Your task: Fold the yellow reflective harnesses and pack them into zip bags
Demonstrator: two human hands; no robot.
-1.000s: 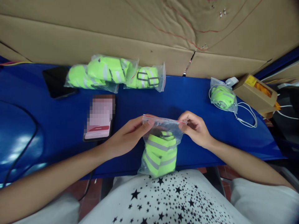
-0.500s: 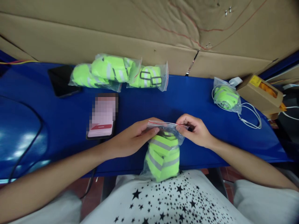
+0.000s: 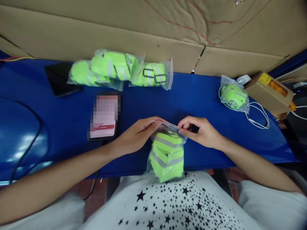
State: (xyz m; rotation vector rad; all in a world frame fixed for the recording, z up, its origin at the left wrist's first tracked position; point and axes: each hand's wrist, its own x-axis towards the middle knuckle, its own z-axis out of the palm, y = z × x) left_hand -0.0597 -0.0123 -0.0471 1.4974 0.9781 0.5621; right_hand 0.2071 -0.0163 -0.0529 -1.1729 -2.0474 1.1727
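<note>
A clear zip bag with folded neon-yellow fabric and grey reflective stripes inside hangs at the table's front edge, close to my shirt. Its red-lined top runs between my two hands. My left hand pinches the top's left corner between thumb and fingers. At the right corner, the thumb and curled index finger of my right hand are closed on the bag's edge. The fabric sits below the seal line, within the bag.
Several similar bags lie at the back left, near a black device and a lit phone. At the right are another bag, a white cable and a cardboard box.
My right hand has shifted slightly left along the bag's top, and the top now slopes down to the right. The whole view has moved a little.
</note>
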